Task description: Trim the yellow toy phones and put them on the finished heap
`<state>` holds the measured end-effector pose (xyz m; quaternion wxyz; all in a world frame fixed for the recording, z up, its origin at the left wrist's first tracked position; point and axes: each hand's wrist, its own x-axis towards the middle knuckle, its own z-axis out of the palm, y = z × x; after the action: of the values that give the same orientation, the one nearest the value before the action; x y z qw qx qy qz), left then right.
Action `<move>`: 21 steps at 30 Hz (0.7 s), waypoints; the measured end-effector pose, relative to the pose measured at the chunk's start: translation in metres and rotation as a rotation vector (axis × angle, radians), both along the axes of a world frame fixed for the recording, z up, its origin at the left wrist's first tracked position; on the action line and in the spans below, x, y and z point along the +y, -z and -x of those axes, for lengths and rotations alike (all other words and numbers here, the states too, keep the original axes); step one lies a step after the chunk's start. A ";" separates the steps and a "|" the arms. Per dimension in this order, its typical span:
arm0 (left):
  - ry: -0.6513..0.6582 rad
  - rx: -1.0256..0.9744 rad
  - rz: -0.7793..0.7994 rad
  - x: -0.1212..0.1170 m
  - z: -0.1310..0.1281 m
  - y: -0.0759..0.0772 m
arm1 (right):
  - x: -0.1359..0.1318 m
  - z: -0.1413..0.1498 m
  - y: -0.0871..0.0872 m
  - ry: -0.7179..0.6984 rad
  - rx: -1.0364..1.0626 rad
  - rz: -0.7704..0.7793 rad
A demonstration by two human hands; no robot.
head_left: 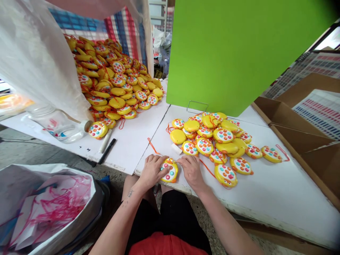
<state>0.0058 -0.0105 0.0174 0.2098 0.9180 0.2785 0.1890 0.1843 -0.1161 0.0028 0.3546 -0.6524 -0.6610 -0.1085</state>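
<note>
A yellow duck-shaped toy [170,171] with coloured round buttons lies face up at the near edge of the white table [278,198]. My left hand [152,170] curls round its left side and holds it. My right hand [190,169] rests against its right side with the fingers pinched at the toy's top, near an orange cord [152,145]. A heap of the same yellow toys [220,140] with orange cords lies just beyond my right hand.
A big pile of the same toys [117,81] sits far left under a plastic sheet [32,60]. Two markers [107,148] and a clear bottle [57,124] lie nearby. A green board [233,49] stands behind, cardboard boxes [305,134] to the right, and a bag with red cords [47,205] at lower left.
</note>
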 end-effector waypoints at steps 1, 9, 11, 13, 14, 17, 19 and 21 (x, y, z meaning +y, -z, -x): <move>0.010 -0.007 0.002 0.000 0.000 0.000 | 0.000 0.000 0.000 0.003 0.006 -0.001; 0.059 -0.002 0.018 0.002 0.003 -0.002 | 0.000 -0.004 0.001 -0.030 0.015 0.012; 0.079 0.002 0.024 0.002 0.003 -0.004 | -0.001 -0.006 0.001 -0.047 0.024 0.026; 0.095 0.005 0.034 0.001 0.003 -0.005 | -0.003 -0.008 0.003 -0.059 0.021 0.040; 0.098 0.005 0.037 0.001 0.003 -0.005 | -0.004 -0.009 0.003 -0.063 0.017 0.046; 0.091 -0.003 0.035 0.002 0.002 -0.003 | -0.006 -0.010 0.005 -0.065 0.011 0.061; 0.086 -0.006 0.028 0.002 0.001 -0.002 | -0.007 -0.010 0.005 -0.072 0.019 0.069; 0.086 -0.007 0.024 0.003 0.001 -0.001 | -0.008 -0.010 0.005 -0.083 0.034 0.071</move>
<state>0.0048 -0.0080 0.0181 0.2297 0.9259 0.2402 0.1794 0.1940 -0.1241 -0.0018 0.3467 -0.6382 -0.6848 -0.0591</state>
